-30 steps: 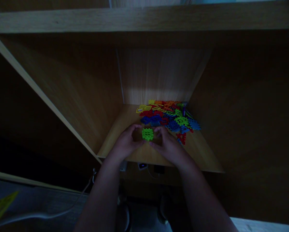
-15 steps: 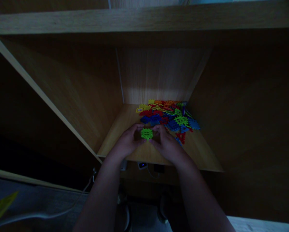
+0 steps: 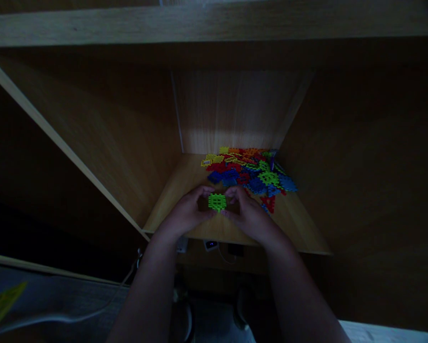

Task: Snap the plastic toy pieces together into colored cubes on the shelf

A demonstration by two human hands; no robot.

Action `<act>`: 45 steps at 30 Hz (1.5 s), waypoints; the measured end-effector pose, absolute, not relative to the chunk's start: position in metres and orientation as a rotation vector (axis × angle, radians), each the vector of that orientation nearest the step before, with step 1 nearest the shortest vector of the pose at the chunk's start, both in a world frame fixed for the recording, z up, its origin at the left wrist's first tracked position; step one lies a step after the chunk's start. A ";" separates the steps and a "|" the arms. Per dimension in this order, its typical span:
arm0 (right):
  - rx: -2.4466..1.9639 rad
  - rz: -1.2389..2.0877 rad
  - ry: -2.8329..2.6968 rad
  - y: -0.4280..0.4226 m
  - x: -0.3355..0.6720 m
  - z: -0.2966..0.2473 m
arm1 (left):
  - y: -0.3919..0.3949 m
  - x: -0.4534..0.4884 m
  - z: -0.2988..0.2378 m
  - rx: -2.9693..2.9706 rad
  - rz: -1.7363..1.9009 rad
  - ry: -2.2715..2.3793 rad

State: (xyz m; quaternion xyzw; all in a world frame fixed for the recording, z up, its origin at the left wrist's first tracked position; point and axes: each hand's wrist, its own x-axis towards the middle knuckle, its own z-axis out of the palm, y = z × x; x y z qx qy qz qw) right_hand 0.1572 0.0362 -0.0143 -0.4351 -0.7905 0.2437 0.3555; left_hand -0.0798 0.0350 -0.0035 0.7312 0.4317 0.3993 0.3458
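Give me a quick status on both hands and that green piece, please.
Left hand and right hand both grip the green piece. Held over shelf. Loose pile behind, apart.

The scene is dimly lit and underexposed. A band of light is cast on the far back panel (image 3: 235, 128) and the desk surface (image 3: 185, 181); left, right and near areas are lost in shadow, edges bowed.

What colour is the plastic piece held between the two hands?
Bright green piece, with a grid of holes; the head view shows it.
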 end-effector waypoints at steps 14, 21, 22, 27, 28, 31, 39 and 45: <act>-1.105 0.661 -2.033 0.035 0.159 -0.013 | 0.035 -0.079 -0.004 1.903 1.017 1.162; -1.095 0.610 -2.043 0.035 0.158 -0.014 | 0.034 -0.079 -0.002 1.914 1.009 1.166; -1.084 0.612 -2.039 0.035 0.158 -0.014 | 0.034 -0.079 -0.002 1.917 1.014 1.163; -1.068 0.617 -2.038 0.037 0.159 -0.016 | 0.034 -0.078 -0.001 1.905 1.016 1.171; -1.069 0.617 -2.038 0.038 0.159 -0.017 | 0.034 -0.079 -0.001 1.906 1.012 1.170; -1.072 0.618 -2.034 0.037 0.160 -0.017 | 0.034 -0.079 -0.002 1.918 1.002 1.166; -1.070 0.615 -2.035 0.035 0.158 -0.013 | 0.035 -0.081 -0.005 1.918 1.021 1.143; -1.100 0.616 -2.041 0.035 0.158 -0.012 | 0.034 -0.081 -0.003 1.903 1.026 1.134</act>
